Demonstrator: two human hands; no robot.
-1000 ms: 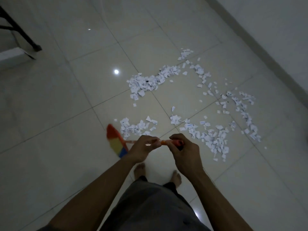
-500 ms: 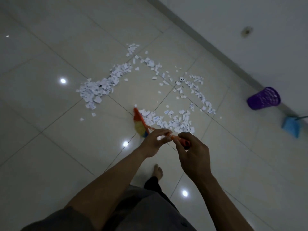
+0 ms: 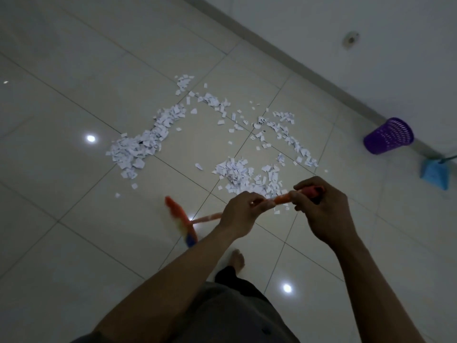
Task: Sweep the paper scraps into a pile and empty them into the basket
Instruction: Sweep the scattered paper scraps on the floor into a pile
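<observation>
Purple mesh basket point(image 3: 388, 135) lies tipped by the wall point(image 3: 346, 26).

Purple basket point(image 3: 388, 136), white paper scraps point(image 3: 138, 149)

Single head-worn wide-angle view, looking steeply down and forward over forearms onto tiled floor point(image 3: 74, 243). Hands point(image 3: 243, 214) close, low centre. Wall skirting point(image 3: 296, 60) runs diagonally upper right, far. No second view.

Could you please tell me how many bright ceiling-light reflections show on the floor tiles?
3: one reflection left of the paper scraps, one near the shorts, a faint one far left.
</observation>
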